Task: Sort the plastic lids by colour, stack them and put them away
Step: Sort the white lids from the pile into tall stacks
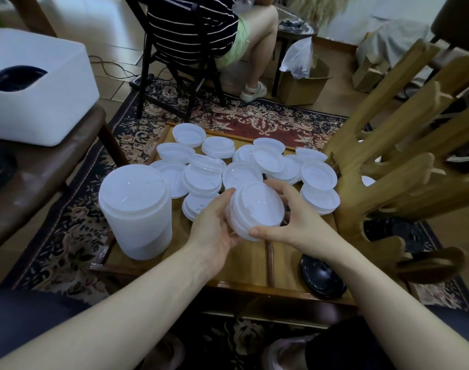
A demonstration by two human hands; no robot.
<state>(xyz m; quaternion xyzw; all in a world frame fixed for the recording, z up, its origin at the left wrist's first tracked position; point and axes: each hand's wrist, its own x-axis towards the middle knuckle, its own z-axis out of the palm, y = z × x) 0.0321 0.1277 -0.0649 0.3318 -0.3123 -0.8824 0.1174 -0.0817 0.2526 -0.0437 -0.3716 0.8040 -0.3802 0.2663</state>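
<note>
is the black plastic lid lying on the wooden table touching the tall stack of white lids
Apart. The head view shows the black plastic lid at the table's near right edge and the tall white stack at the left, with bare wooden table and both forearms between them.

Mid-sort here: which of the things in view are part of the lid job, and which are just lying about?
Part of the job:
- small stack of white lids, held by left hand and right hand
- loose white lids on the wooden table
- tall stack of white lids
- black lids

Lying about:
- white box
- cardboard box
- wooden rack
- patterned rug
</note>
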